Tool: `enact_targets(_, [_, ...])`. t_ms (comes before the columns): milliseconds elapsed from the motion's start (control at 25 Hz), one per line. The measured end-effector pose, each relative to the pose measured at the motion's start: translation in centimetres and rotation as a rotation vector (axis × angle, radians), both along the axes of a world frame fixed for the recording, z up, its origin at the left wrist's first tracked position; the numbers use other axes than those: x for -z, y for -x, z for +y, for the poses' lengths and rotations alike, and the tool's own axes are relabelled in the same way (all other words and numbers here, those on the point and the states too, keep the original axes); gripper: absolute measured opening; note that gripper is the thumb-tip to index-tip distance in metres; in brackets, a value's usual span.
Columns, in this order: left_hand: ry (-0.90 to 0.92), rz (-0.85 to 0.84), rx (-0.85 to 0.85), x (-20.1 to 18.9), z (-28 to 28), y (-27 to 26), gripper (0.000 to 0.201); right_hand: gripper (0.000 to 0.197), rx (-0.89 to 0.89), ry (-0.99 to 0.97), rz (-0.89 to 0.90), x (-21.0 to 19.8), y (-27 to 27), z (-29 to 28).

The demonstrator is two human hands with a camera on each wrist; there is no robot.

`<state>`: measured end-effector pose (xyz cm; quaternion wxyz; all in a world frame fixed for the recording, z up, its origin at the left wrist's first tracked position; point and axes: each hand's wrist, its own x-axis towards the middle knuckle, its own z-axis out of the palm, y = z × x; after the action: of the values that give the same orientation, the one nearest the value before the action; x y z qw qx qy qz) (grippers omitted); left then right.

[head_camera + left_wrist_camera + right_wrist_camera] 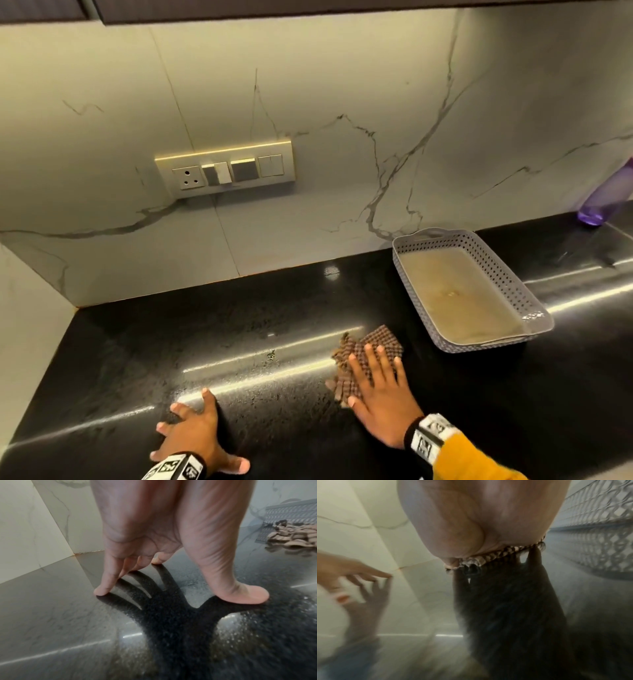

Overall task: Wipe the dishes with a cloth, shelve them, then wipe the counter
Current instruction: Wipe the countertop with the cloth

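cloth flat under right hand

The black polished counter carries a perforated grey basket, a checked cloth and a purple bottle.

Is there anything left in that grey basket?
No, the grey basket shows only its bare floor in the head view, with no dishes inside.

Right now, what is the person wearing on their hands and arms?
Both hands, left hand and right hand, are bare. Each wrist carries a black band with white black-patterned marker squares. A mustard-yellow sleeve covers the right arm; no left sleeve is visible.
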<state>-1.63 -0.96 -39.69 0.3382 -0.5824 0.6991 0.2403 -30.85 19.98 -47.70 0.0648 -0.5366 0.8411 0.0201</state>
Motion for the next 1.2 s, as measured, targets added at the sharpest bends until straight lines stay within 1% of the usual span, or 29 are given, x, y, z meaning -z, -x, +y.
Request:
enact_targets(40, [-0.011,0.0,0.003,0.2,-0.3,-0.1,0.185,0.087,-0.059,0.043,0.004,0.4,-1.5,1.2])
enact_targets(120, [-0.023,-0.004,0.016,0.5,-0.7,-0.2,0.188,0.089,-0.14,0.061,0.003,0.1,-3.3,3.9])
enact_targets(200, [-0.026,-0.009,0.029,0.6,-0.8,0.1,0.189,0.091,-0.147,0.027,0.008,-0.5,-2.9,6.4])
enact_targets(320, [-0.017,0.002,0.048,0.5,-0.7,0.1,0.186,0.094,-0.014,0.005,0.008,-0.9,0.9,9.2])
enact_targets(400, [0.017,0.004,0.075,0.3,-0.6,0.1,0.187,0.094,0.087,-0.039,-0.035,-1.1,3.2,9.5])
enact_targets(520, [0.061,0.022,0.105,0.3,0.0,-0.1,0.182,0.091,0.103,-0.115,-0.083,-1.0,4.7,8.3])
enact_targets(600, [0.083,0.031,0.122,0.1,0.3,-0.1,0.177,0.084,0.066,-0.154,-0.161,-1.5,4.6,6.6])
enact_targets(680, [0.088,0.03,0.125,0.1,0.5,-0.3,0.174,0.076,0.033,-0.166,-0.175,-2.0,4.6,4.0])
enact_targets(720, [0.084,0.03,0.118,0.1,0.5,-0.4,0.173,0.076,0.033,-0.172,-0.181,-2.1,5.0,2.4])
enact_targets(840, [0.07,0.029,0.107,0.0,0.5,-0.4,0.174,0.088,0.091,-0.181,-0.185,-2.5,8.3,-3.4])
enact_targets(1000, [0.057,0.029,0.096,0.0,0.2,0.1,0.171,0.078,0.188,-0.229,-0.224,-3.6,12.2,-11.1])
enact_targets(1080, [0.067,0.032,0.096,-0.1,0.3,0.0,0.17,0.077,0.207,-0.23,-0.223,-3.8,11.3,-15.0])
enact_targets(1120, [0.076,0.032,0.108,-0.1,0.3,0.2,0.169,0.076,0.186,-0.22,-0.219,-3.9,10.1,-16.6])
enact_targets(1200, [0.083,0.033,0.105,-0.1,0.4,-0.1,0.167,0.076,0.037,-0.195,-0.232,-3.6,5.2,-19.2])
